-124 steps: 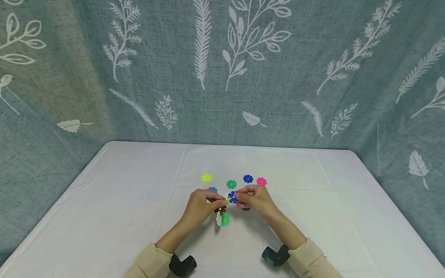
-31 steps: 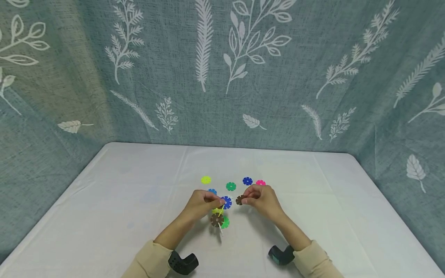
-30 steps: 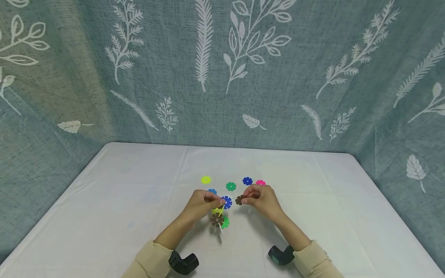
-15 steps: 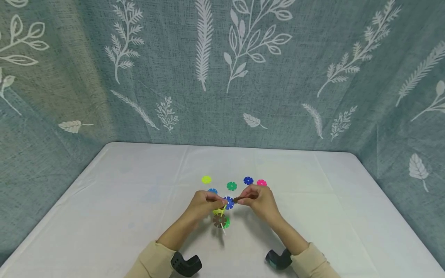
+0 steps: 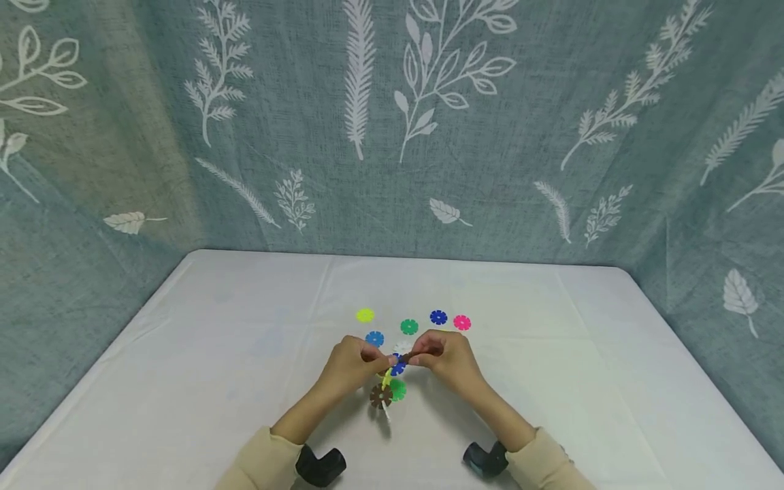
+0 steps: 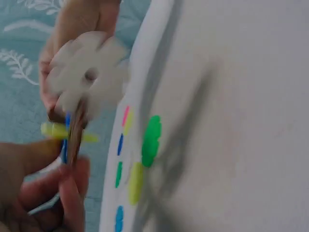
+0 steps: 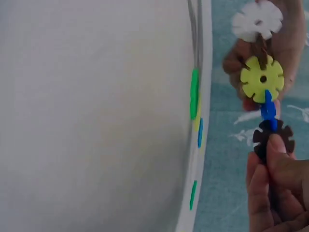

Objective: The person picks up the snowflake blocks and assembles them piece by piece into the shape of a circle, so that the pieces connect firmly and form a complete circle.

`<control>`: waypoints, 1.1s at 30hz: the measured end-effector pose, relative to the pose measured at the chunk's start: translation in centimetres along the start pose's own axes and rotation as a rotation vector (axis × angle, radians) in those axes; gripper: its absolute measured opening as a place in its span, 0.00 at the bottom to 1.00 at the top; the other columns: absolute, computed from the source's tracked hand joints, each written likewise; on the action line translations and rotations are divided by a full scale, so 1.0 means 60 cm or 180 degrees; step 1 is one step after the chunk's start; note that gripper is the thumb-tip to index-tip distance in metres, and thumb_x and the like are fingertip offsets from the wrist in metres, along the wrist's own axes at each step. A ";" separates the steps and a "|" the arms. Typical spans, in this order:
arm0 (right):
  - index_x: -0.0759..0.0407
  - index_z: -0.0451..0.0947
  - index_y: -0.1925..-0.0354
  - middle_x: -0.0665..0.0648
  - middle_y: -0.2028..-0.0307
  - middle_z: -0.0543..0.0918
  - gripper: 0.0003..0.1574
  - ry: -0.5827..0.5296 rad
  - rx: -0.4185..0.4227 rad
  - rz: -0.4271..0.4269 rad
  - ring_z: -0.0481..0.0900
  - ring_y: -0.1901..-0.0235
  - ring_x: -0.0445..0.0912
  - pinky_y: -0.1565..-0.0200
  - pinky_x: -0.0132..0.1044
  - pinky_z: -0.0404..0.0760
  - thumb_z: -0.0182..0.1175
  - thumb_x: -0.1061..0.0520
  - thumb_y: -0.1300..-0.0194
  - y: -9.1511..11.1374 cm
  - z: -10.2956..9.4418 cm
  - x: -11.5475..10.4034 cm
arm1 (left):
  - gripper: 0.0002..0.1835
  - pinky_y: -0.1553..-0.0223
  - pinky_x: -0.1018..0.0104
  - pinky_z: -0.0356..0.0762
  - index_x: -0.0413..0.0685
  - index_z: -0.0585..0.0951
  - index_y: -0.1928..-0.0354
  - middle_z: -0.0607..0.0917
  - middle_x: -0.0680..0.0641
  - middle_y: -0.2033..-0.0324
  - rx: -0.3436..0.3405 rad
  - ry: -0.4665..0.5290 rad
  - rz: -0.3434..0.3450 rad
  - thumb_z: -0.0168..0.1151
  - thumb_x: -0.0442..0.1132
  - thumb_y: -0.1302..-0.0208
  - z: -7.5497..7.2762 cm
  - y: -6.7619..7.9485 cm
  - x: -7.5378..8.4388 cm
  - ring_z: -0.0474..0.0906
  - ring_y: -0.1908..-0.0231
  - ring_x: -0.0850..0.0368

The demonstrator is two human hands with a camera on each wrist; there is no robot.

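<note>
My left hand (image 5: pixel 355 364) pinches a hanging chain of notched plastic discs near its top. The chain has a blue disc (image 7: pixel 268 111), a yellow disc (image 7: pixel 263 79), a brown disc (image 5: pixel 381 396) and a white disc (image 7: pixel 256 21), slotted crosswise into each other. Between thumb and fingers, my right hand (image 5: pixel 450 361) pinches another brown disc (image 7: pixel 288 137). Its edge meets the blue disc; whether the slots are fully engaged I cannot tell. The left wrist view is blurred, with the white disc (image 6: pixel 104 60) in front of the hands.
Loose discs lie on the white table (image 5: pixel 245 381): yellow (image 5: pixel 365 315), light blue (image 5: pixel 375 338), green (image 5: pixel 409 327), dark blue (image 5: pixel 438 317), pink (image 5: pixel 462 322) and a lighter green (image 5: pixel 398 390). A white disc (image 5: pixel 402 347) lies partly behind the hands. Black devices (image 5: pixel 321 467) sit at both wrists.
Earlier the right hand held the blue disc at the chain. It then took up a brown disc, turned it edge-on and brought it left against the blue disc. The left hand kept the chain.
</note>
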State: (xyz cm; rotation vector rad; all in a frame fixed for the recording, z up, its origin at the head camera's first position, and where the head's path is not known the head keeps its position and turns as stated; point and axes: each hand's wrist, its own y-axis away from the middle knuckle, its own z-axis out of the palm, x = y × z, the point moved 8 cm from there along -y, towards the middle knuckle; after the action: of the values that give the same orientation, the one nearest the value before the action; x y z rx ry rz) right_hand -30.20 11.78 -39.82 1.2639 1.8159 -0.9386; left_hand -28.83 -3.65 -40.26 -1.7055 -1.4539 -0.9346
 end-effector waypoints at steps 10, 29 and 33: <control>0.62 0.80 0.71 0.56 0.74 0.84 0.05 0.0096 -0.0165 -0.0054 0.78 0.74 0.40 0.69 0.26 0.76 0.66 0.66 0.50 -0.004 0.014 -0.002 | 0.05 0.72 0.74 0.71 0.44 0.85 0.71 0.84 0.52 0.74 0.0226 -0.0313 0.1013 0.69 0.37 0.51 -0.008 0.005 0.044 0.76 0.73 0.63; 0.64 0.82 0.64 0.60 0.65 0.86 0.08 0.0049 -0.0355 -0.0052 0.83 0.66 0.46 0.62 0.30 0.79 0.63 0.66 0.46 -0.002 0.027 0.002 | 0.03 0.75 0.75 0.70 0.45 0.84 0.78 0.83 0.53 0.78 0.0400 -0.0403 0.0917 0.69 0.31 0.53 -0.019 0.012 0.026 0.75 0.75 0.64; 0.63 0.83 0.63 0.59 0.65 0.85 0.09 0.0221 -0.0336 0.0061 0.81 0.67 0.45 0.66 0.30 0.77 0.64 0.64 0.47 -0.002 0.023 0.012 | 0.03 0.75 0.74 0.69 0.44 0.84 0.78 0.83 0.53 0.78 0.0507 -0.0378 0.0887 0.70 0.31 0.53 -0.031 0.013 0.023 0.73 0.76 0.64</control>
State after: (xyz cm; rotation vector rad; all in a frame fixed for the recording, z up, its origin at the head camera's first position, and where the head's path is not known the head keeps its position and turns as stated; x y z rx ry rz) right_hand -30.28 10.90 -41.10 1.2595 1.8782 -0.7865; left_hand -28.07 -4.68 -38.18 -1.8104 -1.2845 -0.5621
